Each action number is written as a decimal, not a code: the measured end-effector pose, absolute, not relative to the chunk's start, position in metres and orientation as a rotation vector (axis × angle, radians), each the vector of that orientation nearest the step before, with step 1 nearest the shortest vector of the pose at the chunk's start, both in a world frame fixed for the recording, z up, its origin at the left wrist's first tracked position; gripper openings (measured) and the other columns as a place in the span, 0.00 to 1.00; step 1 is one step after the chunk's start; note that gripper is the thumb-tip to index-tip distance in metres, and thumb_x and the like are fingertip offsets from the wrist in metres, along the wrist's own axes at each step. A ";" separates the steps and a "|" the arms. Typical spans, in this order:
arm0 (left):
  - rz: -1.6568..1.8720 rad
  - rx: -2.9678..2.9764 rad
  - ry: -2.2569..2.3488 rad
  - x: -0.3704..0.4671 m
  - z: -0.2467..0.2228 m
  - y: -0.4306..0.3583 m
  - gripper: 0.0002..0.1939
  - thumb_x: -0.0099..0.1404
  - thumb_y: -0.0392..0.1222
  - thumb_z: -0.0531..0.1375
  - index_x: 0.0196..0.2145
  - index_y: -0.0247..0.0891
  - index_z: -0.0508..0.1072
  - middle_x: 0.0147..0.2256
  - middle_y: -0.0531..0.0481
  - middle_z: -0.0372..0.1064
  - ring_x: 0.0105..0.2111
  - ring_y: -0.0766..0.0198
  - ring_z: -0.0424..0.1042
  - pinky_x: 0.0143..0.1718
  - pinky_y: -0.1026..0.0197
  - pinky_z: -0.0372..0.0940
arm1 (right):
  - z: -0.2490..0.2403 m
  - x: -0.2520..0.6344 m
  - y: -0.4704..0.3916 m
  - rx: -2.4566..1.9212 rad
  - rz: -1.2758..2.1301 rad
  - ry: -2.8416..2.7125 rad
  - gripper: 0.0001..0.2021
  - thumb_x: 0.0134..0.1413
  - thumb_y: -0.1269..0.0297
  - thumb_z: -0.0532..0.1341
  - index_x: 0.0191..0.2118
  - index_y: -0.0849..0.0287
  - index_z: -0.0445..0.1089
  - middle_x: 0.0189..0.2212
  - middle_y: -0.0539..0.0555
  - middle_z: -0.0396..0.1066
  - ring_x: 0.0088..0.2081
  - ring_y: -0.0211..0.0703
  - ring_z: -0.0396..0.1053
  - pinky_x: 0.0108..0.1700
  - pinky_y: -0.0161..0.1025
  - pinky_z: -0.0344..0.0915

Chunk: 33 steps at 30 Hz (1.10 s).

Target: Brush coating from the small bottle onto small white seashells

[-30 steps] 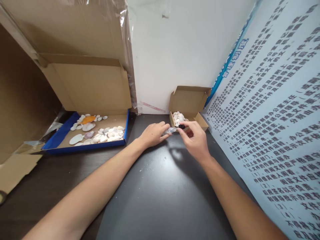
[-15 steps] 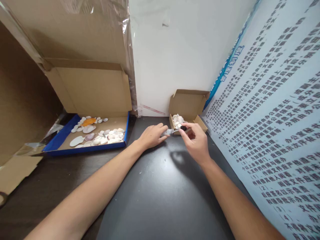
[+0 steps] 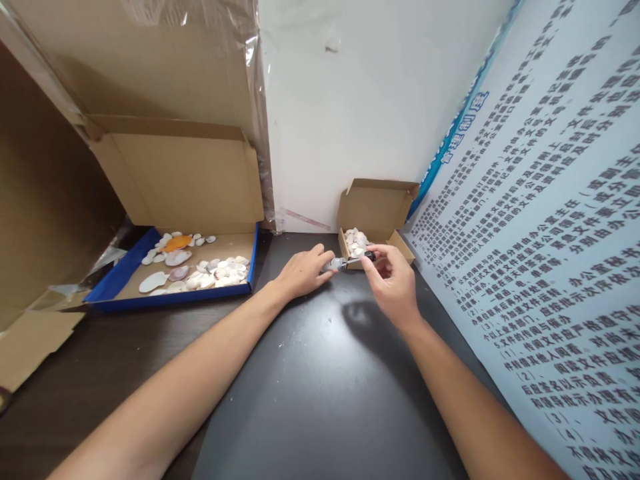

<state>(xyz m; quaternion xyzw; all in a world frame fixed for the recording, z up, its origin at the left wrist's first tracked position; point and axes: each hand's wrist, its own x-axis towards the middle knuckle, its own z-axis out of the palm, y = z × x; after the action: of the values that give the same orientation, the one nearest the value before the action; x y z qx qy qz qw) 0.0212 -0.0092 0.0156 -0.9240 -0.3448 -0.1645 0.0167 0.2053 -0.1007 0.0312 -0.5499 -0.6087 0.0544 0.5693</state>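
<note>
My left hand (image 3: pixel 306 272) is closed around a small clear bottle (image 3: pixel 336 264), tilted with its neck to the right. My right hand (image 3: pixel 395 283) pinches a black cap (image 3: pixel 369 256) between thumb and fingers. From the cap a thin stem (image 3: pixel 354 260) runs left to the mouth of the bottle. Whether its tip is inside the neck I cannot tell. Just behind the hands stands a small open cardboard box (image 3: pixel 379 193) with white shells (image 3: pixel 356 241) in its left part. My right fingers hide part of its front.
At the left, an open blue-edged cardboard box (image 3: pixel 173 300) holds pale shells (image 3: pixel 220 272) and an orange shell (image 3: pixel 178 243). A dark board (image 3: pixel 310 400) lies under my arms, with white specks on it. A white panel (image 3: pixel 325 133) stands behind, a printed poster (image 3: pixel 540 267) at the right.
My right hand has shifted slightly right with the black cap, and more of the thin stem shows between cap and bottle. My left hand and the bottle have barely moved.
</note>
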 end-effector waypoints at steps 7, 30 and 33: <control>-0.749 -3.012 -1.313 0.016 0.005 0.003 0.12 0.69 0.50 0.53 0.44 0.42 0.67 0.41 0.48 0.67 0.38 0.57 0.70 0.36 0.58 0.62 | 0.029 0.209 -0.097 -1.326 0.185 -1.307 0.10 0.56 0.58 0.63 0.41 0.57 0.70 0.31 0.49 0.66 0.24 0.35 0.62 0.29 0.36 0.62; -1.274 -2.945 -1.810 0.005 0.004 0.003 0.15 0.58 0.31 0.55 0.44 0.39 0.60 0.40 0.48 0.65 0.38 0.61 0.67 0.43 0.57 0.61 | 0.018 0.190 -0.094 -1.186 0.829 -1.060 0.17 0.52 0.48 0.64 0.33 0.56 0.62 0.18 0.42 0.63 0.16 0.31 0.58 0.18 0.29 0.54; -1.340 -2.987 -1.818 -0.009 0.008 -0.017 0.14 0.58 0.29 0.52 0.41 0.40 0.58 0.35 0.53 0.61 0.32 0.66 0.63 0.38 0.61 0.61 | 0.019 0.179 -0.100 -1.169 0.870 -1.058 0.17 0.52 0.47 0.63 0.34 0.56 0.61 0.17 0.41 0.62 0.16 0.31 0.58 0.18 0.29 0.54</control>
<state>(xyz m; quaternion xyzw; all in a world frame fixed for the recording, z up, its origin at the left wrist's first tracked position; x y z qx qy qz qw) -0.0088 -0.0169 0.0077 -0.7617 -0.4635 -0.3417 -0.2970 0.1793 -0.0998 0.0194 -0.5085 -0.4605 0.3787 0.6212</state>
